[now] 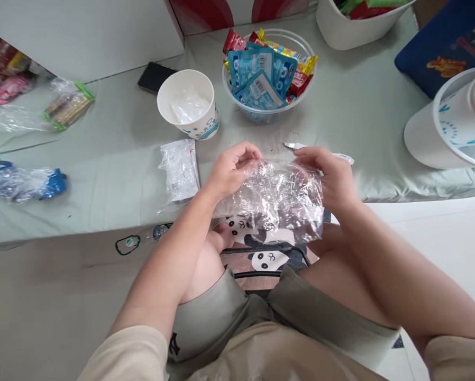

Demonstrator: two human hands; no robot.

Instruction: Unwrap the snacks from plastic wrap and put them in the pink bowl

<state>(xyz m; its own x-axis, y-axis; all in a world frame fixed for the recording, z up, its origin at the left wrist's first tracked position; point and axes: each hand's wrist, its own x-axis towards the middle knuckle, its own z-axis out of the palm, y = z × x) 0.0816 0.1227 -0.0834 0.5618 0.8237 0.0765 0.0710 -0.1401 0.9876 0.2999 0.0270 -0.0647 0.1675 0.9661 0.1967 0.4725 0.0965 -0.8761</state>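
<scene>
A crinkled clear plastic bag [281, 196] hangs between my two hands, over the near edge of the cloth-covered table. My left hand [234, 166] pinches its upper left part with curled fingers. At the opposite side, my right hand [330, 172] is closed on the bag's upper right part. Just beyond the right fingers lies a small knife [295, 145] with a white handle, partly hidden by that hand. Left of my left hand lies a flat packet in clear wrap [180, 169]. Behind it stands a paper cup [200, 119] with crumpled clear plastic inside.
A clear bowl [269, 108] of blue, red and yellow snack packets sits at the back. A dark phone [154, 76] lies behind the cup. At right are a white bucket [423, 135] with stacked cups and a blue bag [431, 47]. Several wrapped packages lie at left.
</scene>
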